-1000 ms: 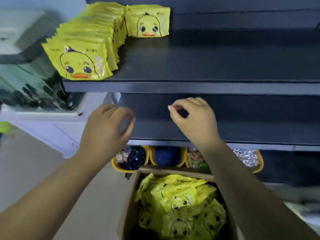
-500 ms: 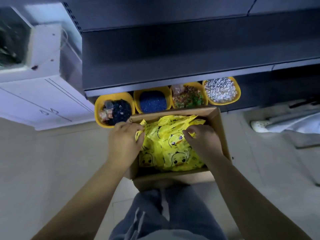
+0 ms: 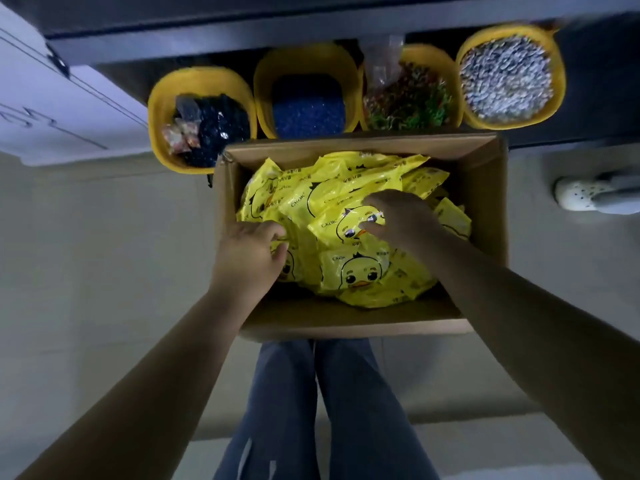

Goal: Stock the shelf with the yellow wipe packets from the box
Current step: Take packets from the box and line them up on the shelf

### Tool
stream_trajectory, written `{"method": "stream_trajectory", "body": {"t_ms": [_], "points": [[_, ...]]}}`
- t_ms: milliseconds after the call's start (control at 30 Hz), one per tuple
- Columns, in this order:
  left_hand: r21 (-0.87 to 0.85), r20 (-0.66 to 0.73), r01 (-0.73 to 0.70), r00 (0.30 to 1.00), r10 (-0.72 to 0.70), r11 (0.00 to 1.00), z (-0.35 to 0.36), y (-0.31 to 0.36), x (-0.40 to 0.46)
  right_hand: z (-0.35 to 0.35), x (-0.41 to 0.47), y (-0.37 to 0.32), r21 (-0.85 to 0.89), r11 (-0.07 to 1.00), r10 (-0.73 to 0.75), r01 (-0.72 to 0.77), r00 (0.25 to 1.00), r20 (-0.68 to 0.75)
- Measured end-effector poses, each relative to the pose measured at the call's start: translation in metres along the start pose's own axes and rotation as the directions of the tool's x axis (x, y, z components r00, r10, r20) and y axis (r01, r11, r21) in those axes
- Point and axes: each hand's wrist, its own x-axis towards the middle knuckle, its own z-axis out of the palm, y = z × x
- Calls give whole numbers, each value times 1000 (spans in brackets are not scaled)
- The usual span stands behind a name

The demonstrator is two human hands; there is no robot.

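Head view looked straight down into an open cardboard box on the floor, heaped with yellow wipe packets printed with a duck face. Left hand reached over the box's left wall, its fingers curled onto the edge of a packet at the left of the heap; whether that grip had truly closed on the packet I could not tell. Right hand lay on the top packet near the middle, thumb and fingers curled round its right end, grasping it. Just beyond the box stood four yellow tubs in a row under the dark shelf, holding dark, blue, mixed and pale bits. Blue trouser legs showed below the box, and a pale shoe lay at the right.
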Motion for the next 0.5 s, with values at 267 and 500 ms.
{"method": "stream_trajectory", "body": {"t_ms": [267, 500], "points": [[-90, 98, 43, 995, -34, 995, 47, -6, 27, 31, 58, 22, -338, 914, -199, 223, 974, 106], [-188, 128, 162, 982, -140, 969, 51, -1, 45, 44, 47, 24, -299, 928, -214, 221, 975, 58]]}}
